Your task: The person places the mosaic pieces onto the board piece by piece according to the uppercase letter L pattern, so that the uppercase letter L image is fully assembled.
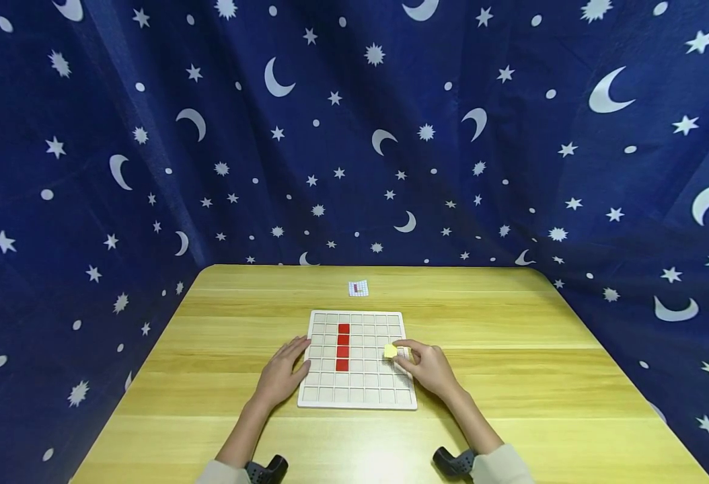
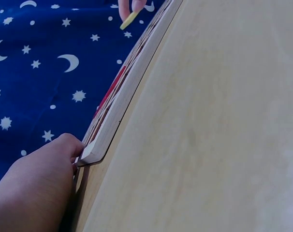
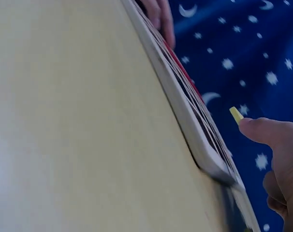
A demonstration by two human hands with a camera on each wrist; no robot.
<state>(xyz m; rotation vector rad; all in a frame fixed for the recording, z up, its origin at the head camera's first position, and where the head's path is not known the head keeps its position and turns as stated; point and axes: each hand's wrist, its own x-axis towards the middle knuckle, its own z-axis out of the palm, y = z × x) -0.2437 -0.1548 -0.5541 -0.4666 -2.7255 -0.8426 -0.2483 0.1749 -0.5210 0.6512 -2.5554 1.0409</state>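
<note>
A white grid board lies on the table, with several red square tiles forming one column left of its middle. Between thumb and fingertips my right hand pinches a yellow tile, which overlaps the board's right columns in the head view. In the right wrist view the yellow tile shows above the level of the board. My left hand rests against the board's left edge, fingers stretched forward along it. The left thumb is at the board's near corner in the left wrist view.
Behind the board a small paper card printed with a grid and coloured squares lies on the wooden table. A dark blue curtain with moons and stars hangs behind the table and along its sides.
</note>
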